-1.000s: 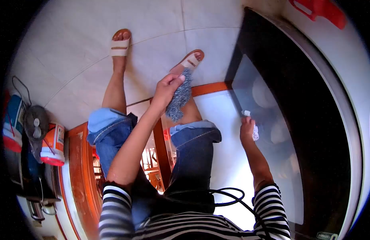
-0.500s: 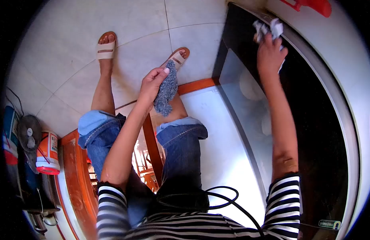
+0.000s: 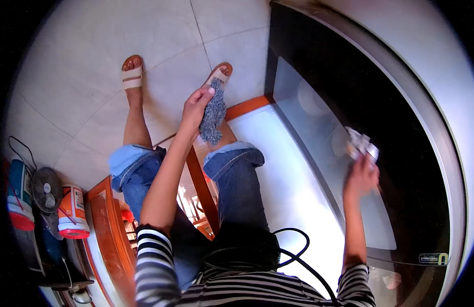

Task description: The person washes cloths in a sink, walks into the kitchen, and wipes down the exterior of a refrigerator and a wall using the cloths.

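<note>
My left hand (image 3: 195, 108) pinches a grey-blue, fuzzy-looking scrubbing cloth (image 3: 213, 122) by its upper edge, and it hangs down in front of my leg. On the right, my right hand (image 3: 361, 178) is closed around a crumpled white wad (image 3: 362, 143), paper or rag, I cannot tell which. That wad lies against or just over a glossy black panel (image 3: 406, 148) with a pale glass-like area (image 3: 319, 128). Part of the wad is hidden by my fingers.
At lower left stand an orange-and-white tub (image 3: 73, 210), a small fan (image 3: 46, 189) and a teal container (image 3: 19, 187). An orange-brown wooden frame (image 3: 101, 215) is below them. A black cable (image 3: 303, 238) loops at my waist. Tiled floor (image 3: 93, 107) lies ahead.
My right hand has swept down the dark panel toward me, still gripping the white wad. The left hand keeps the scrubbing cloth in nearly the same place. The view has shifted slightly.
</note>
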Action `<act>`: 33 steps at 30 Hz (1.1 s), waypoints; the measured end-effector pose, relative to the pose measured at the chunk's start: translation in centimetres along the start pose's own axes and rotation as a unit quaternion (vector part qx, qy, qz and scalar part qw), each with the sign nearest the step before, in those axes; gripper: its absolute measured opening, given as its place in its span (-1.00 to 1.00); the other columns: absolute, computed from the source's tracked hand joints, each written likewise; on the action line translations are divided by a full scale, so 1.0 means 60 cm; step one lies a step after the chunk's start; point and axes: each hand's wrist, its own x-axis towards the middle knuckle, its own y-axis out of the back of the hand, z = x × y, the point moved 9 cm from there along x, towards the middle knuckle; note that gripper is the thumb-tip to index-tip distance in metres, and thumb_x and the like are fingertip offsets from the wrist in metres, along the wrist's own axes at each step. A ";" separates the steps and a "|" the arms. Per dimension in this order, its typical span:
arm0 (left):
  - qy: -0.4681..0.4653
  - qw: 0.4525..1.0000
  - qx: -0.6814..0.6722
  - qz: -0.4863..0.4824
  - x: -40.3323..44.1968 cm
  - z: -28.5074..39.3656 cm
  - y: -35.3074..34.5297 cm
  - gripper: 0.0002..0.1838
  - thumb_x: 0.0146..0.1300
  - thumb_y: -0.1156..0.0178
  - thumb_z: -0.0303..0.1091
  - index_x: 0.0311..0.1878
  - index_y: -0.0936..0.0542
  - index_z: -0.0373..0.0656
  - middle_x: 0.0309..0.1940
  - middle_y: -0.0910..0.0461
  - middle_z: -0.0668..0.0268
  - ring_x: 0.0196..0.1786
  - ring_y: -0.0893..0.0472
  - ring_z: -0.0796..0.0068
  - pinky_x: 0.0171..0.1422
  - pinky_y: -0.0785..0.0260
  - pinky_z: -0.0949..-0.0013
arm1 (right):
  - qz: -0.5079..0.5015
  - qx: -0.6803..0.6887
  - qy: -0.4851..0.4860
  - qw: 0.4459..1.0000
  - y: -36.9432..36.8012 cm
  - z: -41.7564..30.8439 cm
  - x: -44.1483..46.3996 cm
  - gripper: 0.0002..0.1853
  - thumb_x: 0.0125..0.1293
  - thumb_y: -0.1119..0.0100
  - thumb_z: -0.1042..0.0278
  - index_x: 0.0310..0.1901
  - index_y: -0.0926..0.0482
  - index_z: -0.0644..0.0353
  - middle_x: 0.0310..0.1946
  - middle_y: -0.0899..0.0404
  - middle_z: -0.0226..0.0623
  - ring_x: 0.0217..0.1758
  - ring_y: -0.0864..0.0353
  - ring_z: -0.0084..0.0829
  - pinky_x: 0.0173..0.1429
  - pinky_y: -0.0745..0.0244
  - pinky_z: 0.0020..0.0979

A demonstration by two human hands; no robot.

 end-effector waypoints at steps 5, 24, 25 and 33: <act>0.001 0.999 -0.033 0.025 0.013 -0.015 0.006 -0.82 0.23 -0.21 -0.21 -0.30 -0.55 -0.12 -0.46 -0.53 0.47 -0.45 -0.47 0.69 -0.33 -0.36 0.57 | 0.155 -0.037 -0.125 0.979 0.196 0.100 -0.012 -0.44 0.14 -0.14 0.44 0.24 -0.34 0.09 0.28 -0.14 -0.18 0.20 -0.11 -0.14 0.21 0.06 -0.28; -0.027 0.999 0.006 0.038 0.032 -0.018 0.038 -0.80 0.25 -0.18 -0.21 -0.22 -0.55 -0.14 -0.46 -0.52 0.50 -0.45 -0.46 0.72 -0.34 -0.33 0.59 | 0.032 0.017 0.020 0.999 -0.081 -0.286 0.427 -0.69 0.17 -0.05 0.32 -0.03 -0.55 0.01 0.01 -0.37 -0.48 0.12 -0.22 -0.37 -0.04 -0.11 -0.10; -0.026 0.999 0.003 0.035 0.030 -0.016 0.033 -0.81 0.26 -0.17 -0.22 -0.21 -0.55 -0.14 -0.45 -0.52 0.49 -0.44 -0.46 0.72 -0.33 -0.34 0.59 | 0.086 -0.012 0.000 0.996 -0.026 -0.244 0.412 -0.67 0.18 -0.05 0.34 0.01 -0.53 0.01 0.03 -0.36 -0.48 0.12 -0.24 -0.37 -0.05 -0.12 -0.10; -0.028 0.999 0.018 0.001 0.021 -0.002 -0.009 -0.81 0.27 -0.16 -0.23 -0.19 -0.55 -0.14 -0.41 -0.54 0.46 -0.38 -0.48 0.70 -0.27 -0.36 0.58 | 0.156 -0.093 -0.047 0.982 0.229 0.103 0.043 -0.45 0.04 -0.22 0.50 0.15 -0.42 0.14 0.12 -0.36 -0.10 0.11 -0.32 -0.18 0.06 -0.15 -0.24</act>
